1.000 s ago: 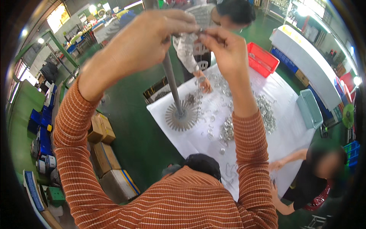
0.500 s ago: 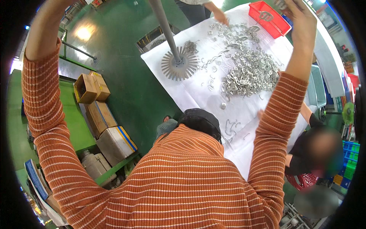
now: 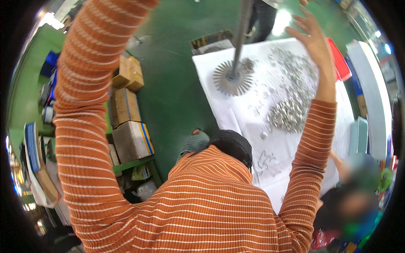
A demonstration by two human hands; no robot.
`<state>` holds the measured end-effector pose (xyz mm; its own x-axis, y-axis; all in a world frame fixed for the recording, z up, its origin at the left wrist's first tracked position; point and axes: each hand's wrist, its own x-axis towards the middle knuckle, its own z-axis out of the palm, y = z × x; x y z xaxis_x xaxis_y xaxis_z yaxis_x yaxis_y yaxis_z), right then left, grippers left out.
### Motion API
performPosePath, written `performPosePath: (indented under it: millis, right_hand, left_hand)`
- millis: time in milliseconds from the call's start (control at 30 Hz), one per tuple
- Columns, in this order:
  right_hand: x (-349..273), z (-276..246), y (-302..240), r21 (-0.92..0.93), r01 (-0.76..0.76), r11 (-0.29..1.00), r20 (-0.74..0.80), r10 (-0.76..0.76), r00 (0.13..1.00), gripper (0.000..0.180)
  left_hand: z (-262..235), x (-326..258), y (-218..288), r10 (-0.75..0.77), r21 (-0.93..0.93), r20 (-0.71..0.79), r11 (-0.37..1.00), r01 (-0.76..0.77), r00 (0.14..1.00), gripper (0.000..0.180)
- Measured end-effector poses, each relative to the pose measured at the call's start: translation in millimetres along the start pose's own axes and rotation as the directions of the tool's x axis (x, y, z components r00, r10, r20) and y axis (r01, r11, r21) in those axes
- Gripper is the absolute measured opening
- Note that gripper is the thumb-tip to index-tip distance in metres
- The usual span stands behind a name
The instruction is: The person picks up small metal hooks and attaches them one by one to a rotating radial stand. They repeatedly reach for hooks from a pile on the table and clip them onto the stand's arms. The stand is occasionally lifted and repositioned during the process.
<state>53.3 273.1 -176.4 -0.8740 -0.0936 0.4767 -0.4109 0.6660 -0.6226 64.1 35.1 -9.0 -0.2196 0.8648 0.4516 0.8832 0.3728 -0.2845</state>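
Observation:
My right hand (image 3: 313,40) is raised high above the far right of the table. Its fingers are spread, and I see nothing held in them. Below it, small shiny metal buckles (image 3: 291,111) lie in a dense heap, with looser ones scattered further back. My left arm (image 3: 86,84), in an orange striped sleeve, reaches up past the top edge, so that hand is out of the picture. A grey pole (image 3: 241,38) rises from a round slotted metal disc (image 3: 232,78) on the white-covered table (image 3: 223,111).
A red bin (image 3: 337,59) stands at the table's far right, partly behind my forearm. Two other people are near: one (image 3: 263,19) beyond the far edge, one (image 3: 337,213) at the right. Cardboard boxes (image 3: 127,105) stand on a green rack at the left.
The view has shifted, so the table sits further right and lower. My left arm has swung inward. The metal piece earlier at my right fingertips no longer shows; those fingers are spread.

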Motion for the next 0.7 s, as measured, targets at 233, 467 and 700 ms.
performPosePath:
  millis: [233, 467, 700]
  right_hand:
    - [80.1, 104.0, -70.9, 0.286, 0.156, 0.946, -0.016, -0.158, 0.987, 0.038]
    - [172.4, 186.3, -175.6, 0.414, 0.282, 0.866, 0.042, -0.327, 0.944, 0.031]
    - [272.8, 447.7, -151.0, 0.686, 0.146, 0.713, 0.102, -0.292, 0.951, 0.039]
  left_hand:
    - [-15.4, -9.8, -26.7, 0.071, -0.117, -0.091, 0.99, -0.082, 0.993, 0.042]
    - [-115.8, -73.0, -105.4, -0.282, -0.024, 0.231, 0.955, 0.295, 0.931, 0.043]
    - [-28.9, -227.4, -295.4, -0.165, -0.1, 0.106, 0.979, 0.176, 0.981, 0.058]
